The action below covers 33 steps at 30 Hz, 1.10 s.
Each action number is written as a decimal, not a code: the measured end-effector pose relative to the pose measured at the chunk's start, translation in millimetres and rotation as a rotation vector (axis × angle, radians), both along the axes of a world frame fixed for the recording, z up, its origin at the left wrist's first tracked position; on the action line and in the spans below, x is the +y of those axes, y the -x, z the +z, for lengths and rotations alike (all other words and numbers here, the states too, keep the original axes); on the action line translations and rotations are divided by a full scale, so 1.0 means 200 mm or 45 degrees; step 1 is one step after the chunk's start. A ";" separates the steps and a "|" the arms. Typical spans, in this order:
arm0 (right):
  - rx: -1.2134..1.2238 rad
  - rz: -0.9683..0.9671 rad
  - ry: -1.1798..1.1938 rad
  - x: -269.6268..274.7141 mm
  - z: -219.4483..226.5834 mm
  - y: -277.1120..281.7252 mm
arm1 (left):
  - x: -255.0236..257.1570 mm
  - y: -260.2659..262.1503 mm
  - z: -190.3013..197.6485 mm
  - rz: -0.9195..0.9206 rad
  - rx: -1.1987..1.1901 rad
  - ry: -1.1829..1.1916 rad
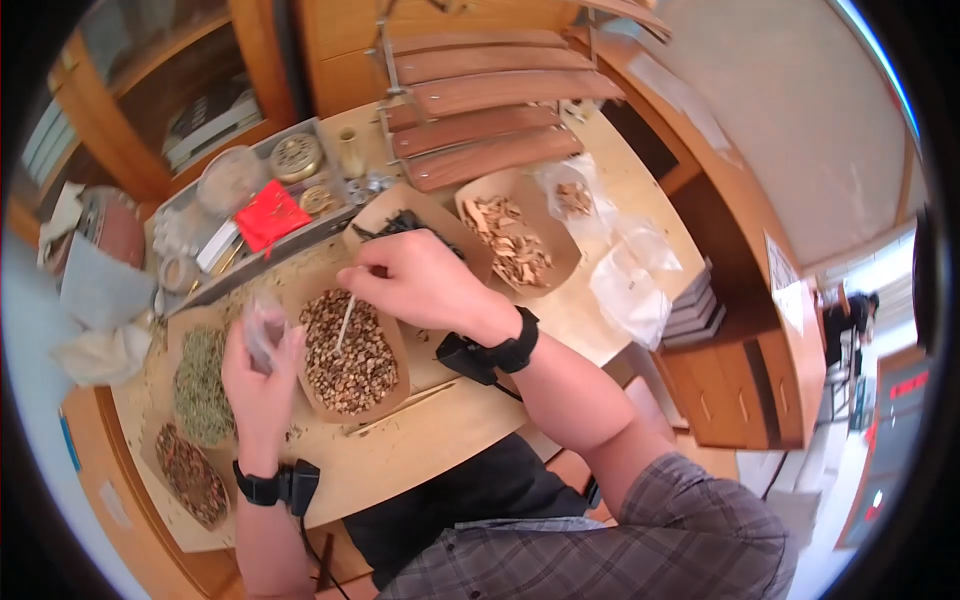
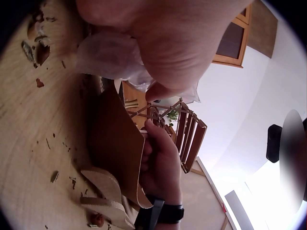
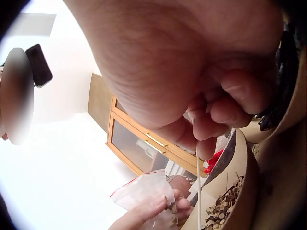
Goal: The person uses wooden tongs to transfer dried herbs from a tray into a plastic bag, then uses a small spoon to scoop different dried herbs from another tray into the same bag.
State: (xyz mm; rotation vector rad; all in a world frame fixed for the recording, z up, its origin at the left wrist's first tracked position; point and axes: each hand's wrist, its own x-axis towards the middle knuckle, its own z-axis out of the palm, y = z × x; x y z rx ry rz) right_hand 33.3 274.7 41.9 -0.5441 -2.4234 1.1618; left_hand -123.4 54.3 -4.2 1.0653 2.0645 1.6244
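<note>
My right hand [image 1: 425, 280] pinches a thin white stick [image 1: 346, 322], its lower end over the brown-and-cream chopped pieces [image 1: 350, 365] in a paper tray; the right wrist view shows the stick [image 3: 198, 191] hanging from the fingertips of the right hand [image 3: 182, 81]. To the left of that tray my left hand [image 1: 258, 385] holds a clear plastic bag [image 1: 266, 330]. In the right wrist view the bag [image 3: 144, 191] has a red line along its edge, and the left hand's thumb and fingers grip it. How much the bag contains cannot be told.
Paper trays of green dried stems [image 1: 203, 385], reddish-brown bits [image 1: 190, 475], black pieces [image 1: 405, 222] and tan slices [image 1: 508, 240] surround the hands. A grey box [image 1: 325, 215] holding a red packet [image 1: 270, 215] lies behind, beside a slatted wooden rack [image 1: 490, 95]. Plastic bags [image 1: 630, 285] lie on the right.
</note>
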 end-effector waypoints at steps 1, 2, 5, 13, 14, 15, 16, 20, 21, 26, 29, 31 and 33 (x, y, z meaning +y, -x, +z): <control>0.018 -0.043 0.009 0.01 -0.01 0.00 | 0.00 0.00 0.00 -0.043 0.018 0.009; 0.044 -0.018 -0.009 0.01 -0.03 0.00 | 0.00 0.00 0.00 -0.005 -0.013 0.018; 0.034 0.010 -0.020 0.01 -0.03 0.00 | 0.00 0.00 0.01 0.030 -0.063 0.034; -0.106 0.063 0.066 0.00 0.00 0.00 | 0.02 -0.01 0.02 0.047 -0.008 -0.011; -0.091 0.069 0.118 -0.01 0.00 0.00 | 0.02 -0.02 0.03 0.008 -0.009 -0.041; -0.075 0.077 0.168 -0.01 -0.01 0.01 | 0.01 -0.01 0.03 -0.032 -0.006 -0.072; -0.058 0.084 0.197 -0.01 -0.02 0.01 | 0.02 -0.01 0.03 0.010 0.014 -0.056; -0.095 0.078 0.323 0.01 -0.02 0.01 | 0.02 0.01 -0.02 -0.041 -0.003 -0.073; -0.103 0.064 0.347 0.01 -0.03 0.01 | 0.02 0.01 -0.02 -0.045 -0.026 -0.093; -0.119 0.049 0.486 0.03 -0.03 0.01 | 0.02 -0.01 0.01 -0.035 -0.049 -0.086; -0.128 0.033 0.602 0.03 0.03 0.00 | 0.01 0.01 0.00 -0.059 -0.039 -0.024; -0.163 -0.016 0.657 0.02 0.07 -0.01 | 0.01 0.01 -0.01 -0.039 -0.020 -0.030; -0.110 -0.002 0.846 0.04 0.06 -0.03 | 0.02 0.01 0.00 -0.044 -0.033 -0.042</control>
